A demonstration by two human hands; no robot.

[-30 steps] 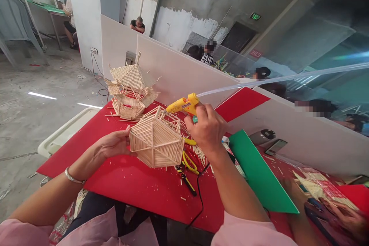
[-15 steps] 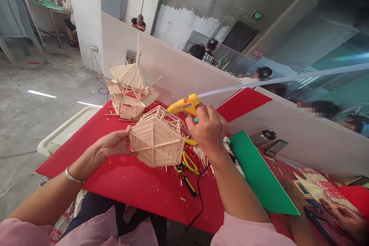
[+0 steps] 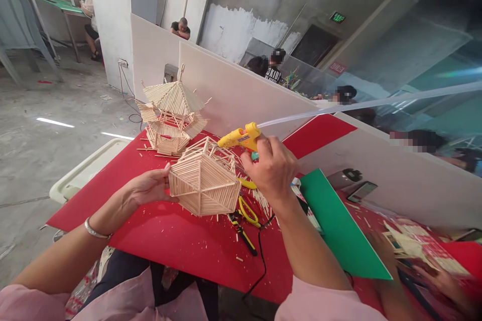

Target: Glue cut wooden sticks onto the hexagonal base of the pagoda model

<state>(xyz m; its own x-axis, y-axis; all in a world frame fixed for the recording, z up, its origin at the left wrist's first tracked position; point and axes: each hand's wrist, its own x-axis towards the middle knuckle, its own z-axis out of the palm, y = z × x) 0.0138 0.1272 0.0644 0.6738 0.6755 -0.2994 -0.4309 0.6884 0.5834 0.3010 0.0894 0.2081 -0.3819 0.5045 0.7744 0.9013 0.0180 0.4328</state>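
Observation:
My left hand grips the left edge of a hexagonal stick structure, its slatted face tilted toward me. A yellow glue gun is in my right hand, its nozzle close above the far upper part of the structure; whether they touch is hard to tell. A long clear stick runs from the gun's rear to the upper right. Behind, on the red table, stands a tiered stick pavilion. Yellow-handled pliers and a black-and-yellow tool lie right of the structure.
Loose sticks and a black cable lie beside the pliers. A green board stands at the right, with a phone beyond it. White partitions edge the table. Another person's hand is at the lower right.
My hands, the glue gun and the stick structure hold almost the same positions. At the lower right, the other person's hand has shifted slightly.

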